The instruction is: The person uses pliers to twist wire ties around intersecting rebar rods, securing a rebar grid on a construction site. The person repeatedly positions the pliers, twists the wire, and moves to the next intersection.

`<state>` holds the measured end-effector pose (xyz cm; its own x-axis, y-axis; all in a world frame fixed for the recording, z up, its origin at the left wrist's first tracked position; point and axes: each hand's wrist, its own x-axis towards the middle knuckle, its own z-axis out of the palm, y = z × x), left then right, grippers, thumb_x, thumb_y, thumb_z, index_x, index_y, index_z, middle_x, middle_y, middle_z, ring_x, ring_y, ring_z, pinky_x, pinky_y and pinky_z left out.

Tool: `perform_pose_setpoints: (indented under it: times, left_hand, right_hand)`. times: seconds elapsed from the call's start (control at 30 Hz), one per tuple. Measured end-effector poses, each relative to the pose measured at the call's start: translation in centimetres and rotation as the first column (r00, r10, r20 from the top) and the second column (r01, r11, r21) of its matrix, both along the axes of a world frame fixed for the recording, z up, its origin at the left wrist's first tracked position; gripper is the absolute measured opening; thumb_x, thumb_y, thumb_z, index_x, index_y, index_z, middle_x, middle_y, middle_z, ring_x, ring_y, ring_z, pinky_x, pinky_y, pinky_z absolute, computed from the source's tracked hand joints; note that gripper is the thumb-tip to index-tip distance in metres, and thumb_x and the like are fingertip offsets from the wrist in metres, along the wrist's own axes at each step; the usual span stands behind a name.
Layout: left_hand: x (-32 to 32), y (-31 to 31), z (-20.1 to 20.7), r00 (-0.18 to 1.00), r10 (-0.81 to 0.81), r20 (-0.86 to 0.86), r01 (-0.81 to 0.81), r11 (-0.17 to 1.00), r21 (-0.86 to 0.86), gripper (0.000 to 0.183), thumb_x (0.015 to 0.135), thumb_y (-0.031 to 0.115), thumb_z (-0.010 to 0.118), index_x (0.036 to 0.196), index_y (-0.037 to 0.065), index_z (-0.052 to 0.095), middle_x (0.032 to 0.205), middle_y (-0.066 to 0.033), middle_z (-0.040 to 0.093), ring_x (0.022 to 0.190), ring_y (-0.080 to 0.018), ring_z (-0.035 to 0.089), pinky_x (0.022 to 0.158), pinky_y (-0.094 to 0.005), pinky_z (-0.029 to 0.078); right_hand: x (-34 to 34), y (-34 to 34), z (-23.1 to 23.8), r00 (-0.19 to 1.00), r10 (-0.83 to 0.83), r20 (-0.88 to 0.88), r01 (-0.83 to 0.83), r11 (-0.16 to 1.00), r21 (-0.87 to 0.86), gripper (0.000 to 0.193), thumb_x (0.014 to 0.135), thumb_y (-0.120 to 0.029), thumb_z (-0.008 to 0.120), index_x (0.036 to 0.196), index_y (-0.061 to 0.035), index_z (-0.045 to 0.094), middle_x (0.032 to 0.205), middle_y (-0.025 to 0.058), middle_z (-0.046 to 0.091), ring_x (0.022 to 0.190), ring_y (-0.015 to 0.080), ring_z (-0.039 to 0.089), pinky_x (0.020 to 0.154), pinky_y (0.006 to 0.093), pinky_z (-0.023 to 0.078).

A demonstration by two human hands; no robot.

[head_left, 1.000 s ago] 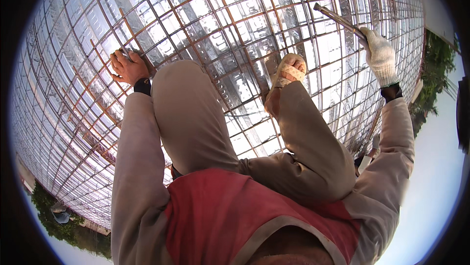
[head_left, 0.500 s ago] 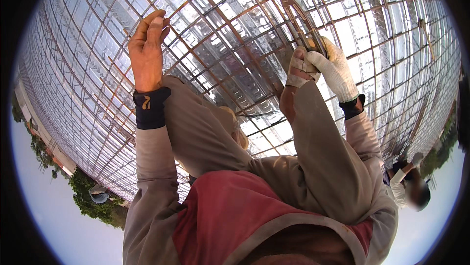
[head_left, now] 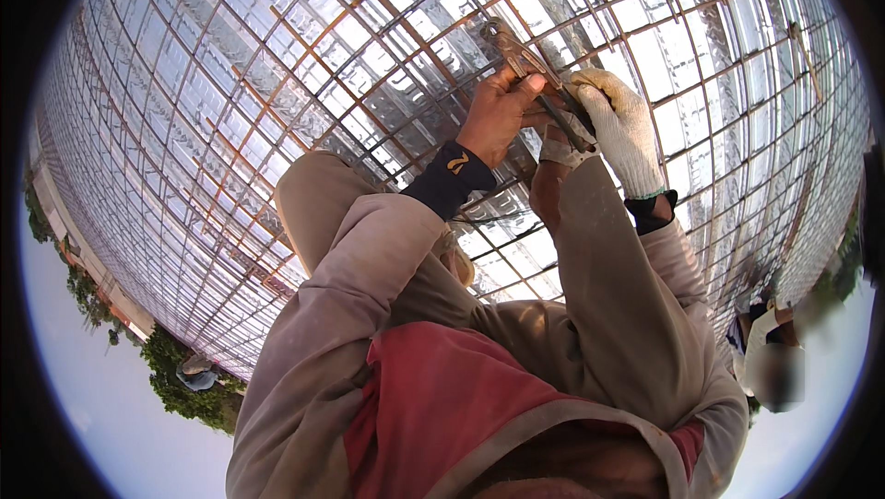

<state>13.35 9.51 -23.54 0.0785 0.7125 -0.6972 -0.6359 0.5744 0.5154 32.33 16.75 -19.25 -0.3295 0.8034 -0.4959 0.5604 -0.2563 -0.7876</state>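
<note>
Pliers [head_left: 522, 55] lie betw. both hands, over rebar grid [head_left: 359, 105]; long axis slants, jaws up-left, away from shirt [head_left: 452, 379], handle ends down-right nr foot [head_left: 558, 151]; L hand [head_left: 493, 114], bare, on left side, closer to jaws, fingers + thumb bunched against tool, can't tell if gripping; R hand [head_left: 619, 121], gloved, on right side, closer to handle ends, fingers curled on one handle, firmness unclear.
</note>
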Motion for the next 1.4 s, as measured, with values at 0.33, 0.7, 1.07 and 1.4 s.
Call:
perform_pose_setpoints:
  times: [0.33,0.7,1.07,1.4]
  left_hand:
    - [-3.1,0.6,1.4,0.987,0.15,0.054,-0.16,0.938,0.309,0.029,0.111,0.034,0.07,0.123,0.009,0.066,0.122,-0.0133,0.078,0.111,-0.0236,0.079,0.089,-0.0365,0.066]
    - [-7.1,0.9,5.4,0.926,-0.08,-0.369,0.222,0.906,0.36,0.034,0.114,0.038,0.061,0.11,0.006,0.07,0.099,-0.0098,0.078,0.072,-0.0066,0.055,0.064,-0.0241,0.042]
    - [-7.9,-0.7,4.1,0.755,-0.429,-0.496,0.535,0.84,0.089,0.031,0.107,0.034,0.073,0.111,0.005,0.066,0.093,-0.0028,0.075,0.07,-0.0096,0.059,0.063,-0.0281,0.047]
    - [-13.1,-1.3,-1.1,-0.113,-0.483,-0.868,0.071,0.868,-0.492,0.041,0.098,0.03,0.074,0.124,0.001,0.062,0.093,-0.0303,0.078,0.091,-0.0502,0.078,0.085,-0.0587,0.062]
  right_hand:
    - [-0.9,3.4,2.0,0.964,-0.184,-0.192,0.129,0.954,-0.269,0.031,0.109,-0.028,0.071,0.123,-0.0015,0.077,0.094,-0.0003,0.071,0.085,0.0085,0.062,0.077,0.027,0.051]
    - [0.0,4.1,3.6,0.734,-0.568,-0.373,0.413,0.809,-0.419,0.026,0.109,-0.025,0.07,0.115,-0.0002,0.072,0.073,-0.0053,0.054,0.062,0.0054,0.045,0.059,0.0213,0.037]
    - [7.3,7.6,5.5,0.778,-0.53,-0.338,0.582,0.811,0.067,0.028,0.116,-0.025,0.062,0.127,0.0002,0.066,0.075,-0.0049,0.049,0.061,0.0065,0.041,0.055,0.0248,0.033]
    - [9.8,5.2,2.9,0.893,-0.236,0.383,0.18,0.968,0.177,0.035,0.105,-0.035,0.065,0.111,-0.0031,0.077,0.073,-0.0001,0.059,0.063,0.0098,0.052,0.059,0.03,0.043]
